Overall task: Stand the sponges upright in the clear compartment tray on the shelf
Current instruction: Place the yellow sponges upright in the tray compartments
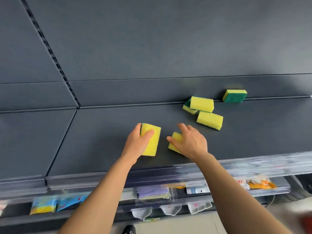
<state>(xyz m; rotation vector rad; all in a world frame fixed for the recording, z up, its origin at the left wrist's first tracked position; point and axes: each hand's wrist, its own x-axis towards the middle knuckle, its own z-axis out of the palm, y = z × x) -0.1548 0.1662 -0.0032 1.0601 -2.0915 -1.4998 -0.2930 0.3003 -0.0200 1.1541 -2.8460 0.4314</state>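
My left hand grips a yellow sponge with a green back, fingers and thumb curled round it, just above the dark shelf. My right hand covers a second yellow sponge lying on the shelf, thumb and fingers closed on its sides. Further back lie a yellow sponge, another resting on a partly hidden one, and a sponge leaning green side out against the back ledge. No clear compartment tray is in view.
The shelf has a clear plastic front rail. Below hang packaged goods: blue and yellow packs, a purple pack, orange packs. A slotted upright runs up the grey back panel.
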